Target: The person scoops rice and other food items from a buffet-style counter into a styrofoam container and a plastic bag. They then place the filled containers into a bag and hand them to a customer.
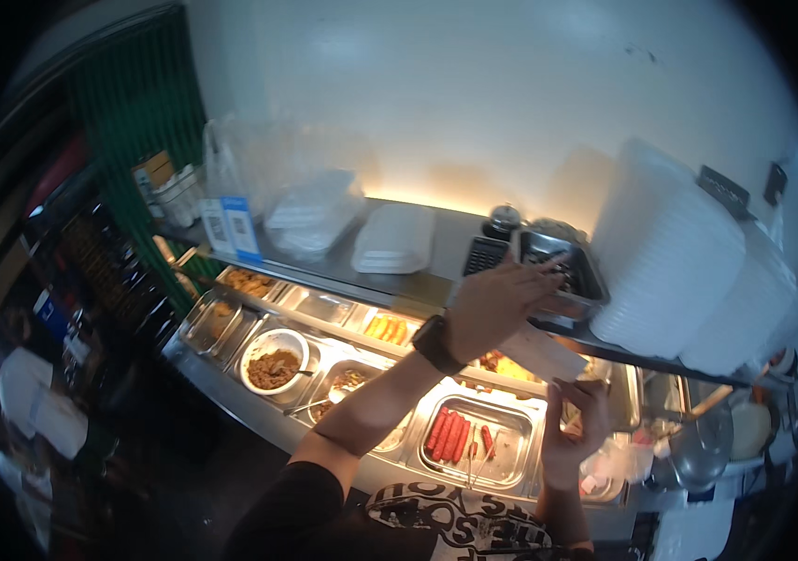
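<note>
My left hand [500, 298], with a black watch at the wrist, reaches over a rectangular metal tray [599, 291] on the shelf. Its fingers stretch across the tray, where small dark items are too blurred to identify. Below that hand, a pale paper strip [546, 356] slants downward, its upper end partly covered by the hand. At the strip's lower end is my right hand [581, 421], fingers bent and apparently pinching its edge. Several red sausages [449, 435] and metal tongs [472, 456] lie in a lit steel pan [511, 470] below.
A calculator [481, 256] and a metal call bell [504, 221] stand beside the tray. Tall stacks of white containers [665, 252] rise at right. Foam boxes [395, 238] and code cards [232, 230] sit leftward. A white bowl of minced food [274, 361] occupies the warmer. People are at far left.
</note>
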`<state>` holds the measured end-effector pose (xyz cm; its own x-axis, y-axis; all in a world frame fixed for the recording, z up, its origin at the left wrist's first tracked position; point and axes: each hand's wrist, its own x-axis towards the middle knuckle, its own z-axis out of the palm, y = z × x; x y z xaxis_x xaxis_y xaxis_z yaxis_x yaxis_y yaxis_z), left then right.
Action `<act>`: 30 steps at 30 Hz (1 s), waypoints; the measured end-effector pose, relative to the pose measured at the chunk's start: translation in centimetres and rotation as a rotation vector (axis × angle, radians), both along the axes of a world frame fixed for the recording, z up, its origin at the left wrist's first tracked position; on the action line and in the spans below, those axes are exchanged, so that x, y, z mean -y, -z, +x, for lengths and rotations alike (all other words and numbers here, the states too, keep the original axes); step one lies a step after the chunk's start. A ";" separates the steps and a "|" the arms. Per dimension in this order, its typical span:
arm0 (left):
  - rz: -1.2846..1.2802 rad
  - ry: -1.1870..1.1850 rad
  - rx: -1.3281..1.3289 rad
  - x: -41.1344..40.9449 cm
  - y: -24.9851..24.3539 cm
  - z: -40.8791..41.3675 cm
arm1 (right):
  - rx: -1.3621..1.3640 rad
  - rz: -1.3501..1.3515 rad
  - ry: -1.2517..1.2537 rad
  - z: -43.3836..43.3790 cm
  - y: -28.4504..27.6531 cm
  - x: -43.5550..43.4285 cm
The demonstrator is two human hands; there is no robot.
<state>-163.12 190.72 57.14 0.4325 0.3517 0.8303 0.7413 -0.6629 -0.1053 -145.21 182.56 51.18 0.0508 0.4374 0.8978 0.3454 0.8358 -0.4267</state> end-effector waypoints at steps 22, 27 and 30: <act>-0.276 0.067 0.160 1.7 1.2 0.8 | -0.014 -0.046 0.011 0.2 4.4 -4.9; -0.263 0.005 0.235 2.1 3.2 1.4 | -0.018 0.082 -0.050 1.6 -0.4 -3.9; -0.216 -0.037 0.297 3.7 3.8 2.0 | 0.171 0.041 -0.063 2.8 -5.6 -4.1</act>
<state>-161.11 187.01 53.34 0.1672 0.5437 0.8224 0.7422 -0.6185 0.2580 -142.45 186.64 56.82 -0.1306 0.3975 0.9083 0.3563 0.8737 -0.3311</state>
